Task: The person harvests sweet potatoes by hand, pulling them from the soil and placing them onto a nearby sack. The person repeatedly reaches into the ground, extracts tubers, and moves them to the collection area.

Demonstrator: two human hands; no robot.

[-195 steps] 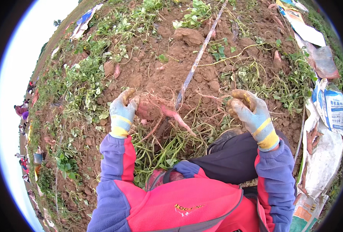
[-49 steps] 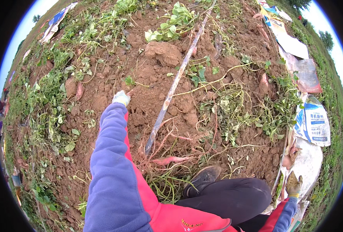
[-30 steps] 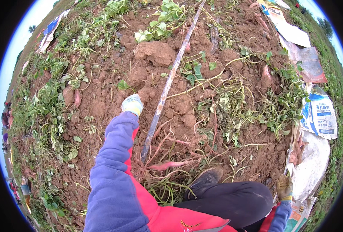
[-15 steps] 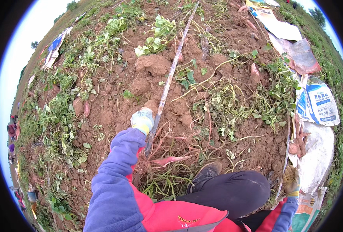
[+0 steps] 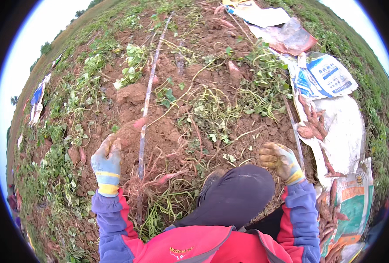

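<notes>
My left hand (image 5: pixel 105 165), in a pale blue and yellow glove, is closed on the near end of a soil-coated sweet potato (image 5: pixel 130 133). Its pink tip reaches the long whitish strip (image 5: pixel 148 94) lying over the dirt. My right hand (image 5: pixel 283 163), in a dirt-stained glove, is raised beside my knee, fingers curled together and nothing visible in them. Between my hands, a pink sweet potato (image 5: pixel 166 178) lies among thin roots and cut green stems (image 5: pixel 164 210).
On the right, sweet potatoes (image 5: pixel 314 127) lie along flattened white sacks (image 5: pixel 343 127); more (image 5: pixel 330 210) lie beside a green and orange sack (image 5: pixel 353 206). A second strip (image 5: pixel 294 131) runs beside them. Leafy vines (image 5: pixel 264 79) and clods (image 5: pixel 135 94) cover the ground. My bent knee (image 5: pixel 242 188) is in front.
My left hand has moved left and nearer, off the strip. My right hand has risen from beside the sacks and moved inward. The view has shifted to the right.
</notes>
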